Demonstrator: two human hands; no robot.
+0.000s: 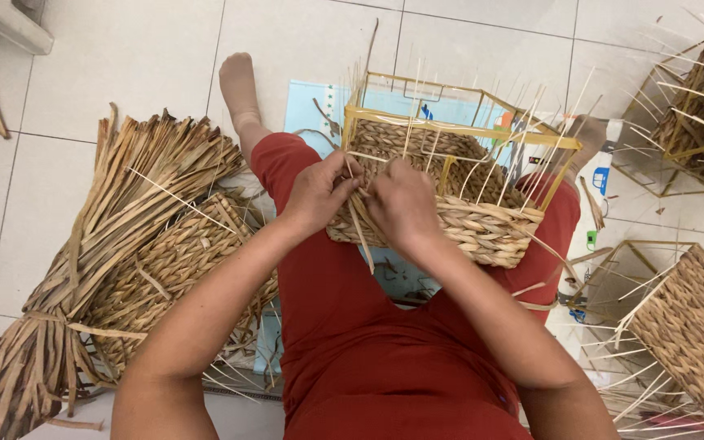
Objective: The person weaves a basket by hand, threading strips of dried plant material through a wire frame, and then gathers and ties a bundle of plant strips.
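A half-woven basket [482, 232] on a yellow metal frame [450, 129] rests on my lap, with thin pale stakes sticking up from its woven wall. My left hand [318, 194] pinches a flat straw strand [360, 232] at the basket's near corner. My right hand [402, 202] is closed beside it, fingers pressed onto the same strand and the woven edge. The fingertips of both hands are partly hidden against the weave.
A big bundle of dried straw [116, 236] and a woven basket [173, 269] lie to my left on the tiled floor. Two more framed baskets stand at the right, one near [686, 326] and one far [702, 106]. A light blue mat [307, 106] lies under my legs.
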